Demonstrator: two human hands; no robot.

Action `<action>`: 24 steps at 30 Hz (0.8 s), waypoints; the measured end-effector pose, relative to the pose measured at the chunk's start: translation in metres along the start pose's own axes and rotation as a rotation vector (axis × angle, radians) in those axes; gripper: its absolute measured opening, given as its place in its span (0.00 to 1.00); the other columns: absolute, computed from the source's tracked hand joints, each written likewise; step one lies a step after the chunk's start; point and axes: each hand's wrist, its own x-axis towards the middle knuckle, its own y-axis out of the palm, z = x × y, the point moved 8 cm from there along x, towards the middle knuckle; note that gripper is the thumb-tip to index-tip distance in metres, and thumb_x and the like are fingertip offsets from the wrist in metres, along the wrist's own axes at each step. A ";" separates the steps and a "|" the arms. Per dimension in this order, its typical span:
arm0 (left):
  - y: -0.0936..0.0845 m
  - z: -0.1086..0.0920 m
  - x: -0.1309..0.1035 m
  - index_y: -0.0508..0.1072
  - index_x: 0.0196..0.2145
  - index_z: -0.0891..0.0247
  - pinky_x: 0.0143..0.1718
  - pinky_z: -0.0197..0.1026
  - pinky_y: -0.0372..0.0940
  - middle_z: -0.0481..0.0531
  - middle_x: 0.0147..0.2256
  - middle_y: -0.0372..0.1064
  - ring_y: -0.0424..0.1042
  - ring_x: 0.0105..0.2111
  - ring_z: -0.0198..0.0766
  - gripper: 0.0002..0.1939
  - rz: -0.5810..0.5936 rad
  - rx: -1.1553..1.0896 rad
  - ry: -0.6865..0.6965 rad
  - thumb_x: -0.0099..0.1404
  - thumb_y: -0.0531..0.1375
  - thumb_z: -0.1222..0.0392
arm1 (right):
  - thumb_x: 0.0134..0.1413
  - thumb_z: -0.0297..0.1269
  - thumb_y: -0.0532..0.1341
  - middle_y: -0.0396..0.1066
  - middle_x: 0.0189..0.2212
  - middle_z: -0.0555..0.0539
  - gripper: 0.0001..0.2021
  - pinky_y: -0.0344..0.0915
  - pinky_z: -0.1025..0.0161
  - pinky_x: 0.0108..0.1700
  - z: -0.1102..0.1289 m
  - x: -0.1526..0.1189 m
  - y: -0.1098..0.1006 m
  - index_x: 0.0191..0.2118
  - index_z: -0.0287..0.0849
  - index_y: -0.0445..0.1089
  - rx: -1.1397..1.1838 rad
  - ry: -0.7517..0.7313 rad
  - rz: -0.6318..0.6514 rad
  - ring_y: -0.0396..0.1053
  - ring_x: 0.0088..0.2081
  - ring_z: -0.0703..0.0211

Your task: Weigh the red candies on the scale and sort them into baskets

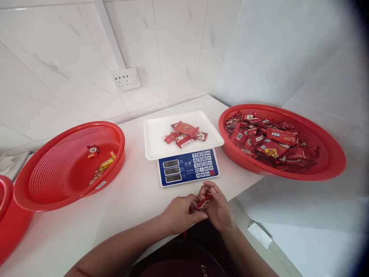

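My left hand (183,213) and my right hand (217,207) meet at the table's front edge, just below the scale. Between their fingers is a small red packet (204,202), held by both. Several red packets (186,132) lie piled on the white tray (152,142) of the blue-fronted scale (188,166). At the right, a red basket (331,157) holds many red packets. The left red basket (57,165) contains a few snacks, one of them a yellow packet (107,163).
Another red basket (14,227) is cut off at the left edge. A wall socket (126,79) sits above the white table (129,207), which meets tiled walls at the back. The right basket overhangs the table's edge.
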 end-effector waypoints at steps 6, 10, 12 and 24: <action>-0.007 -0.002 0.007 0.71 0.35 0.63 0.32 0.34 0.61 0.47 0.31 0.70 0.66 0.29 0.34 0.10 -0.062 -0.249 0.091 0.60 0.55 0.55 | 0.54 0.44 0.56 0.66 0.31 0.51 0.11 0.63 0.65 0.34 0.016 -0.005 0.000 0.43 0.51 0.64 -0.312 -0.060 -0.054 0.65 0.33 0.62; -0.006 0.000 0.005 0.71 0.35 0.64 0.29 0.33 0.60 0.48 0.31 0.69 0.64 0.27 0.32 0.11 -0.030 -0.303 0.106 0.59 0.56 0.53 | 0.54 0.47 0.55 0.69 0.31 0.49 0.12 0.61 0.63 0.38 0.037 -0.006 0.000 0.38 0.45 0.67 -0.955 -0.080 -0.016 0.65 0.35 0.59; -0.005 0.002 0.003 0.70 0.34 0.64 0.27 0.32 0.58 0.47 0.28 0.67 0.62 0.25 0.31 0.12 -0.014 -0.307 0.096 0.59 0.56 0.53 | 0.54 0.48 0.53 0.67 0.25 0.50 0.14 0.60 0.64 0.33 0.040 -0.008 0.001 0.30 0.43 0.67 -1.213 -0.051 0.065 0.63 0.29 0.60; 0.002 0.008 0.008 0.66 0.30 0.65 0.26 0.34 0.59 0.48 0.25 0.64 0.63 0.23 0.31 0.13 0.083 -0.555 0.106 0.59 0.56 0.50 | 0.57 0.50 0.48 0.55 0.17 0.54 0.21 0.52 0.67 0.24 0.026 -0.004 0.007 0.19 0.42 0.54 -1.342 -0.007 0.193 0.54 0.22 0.65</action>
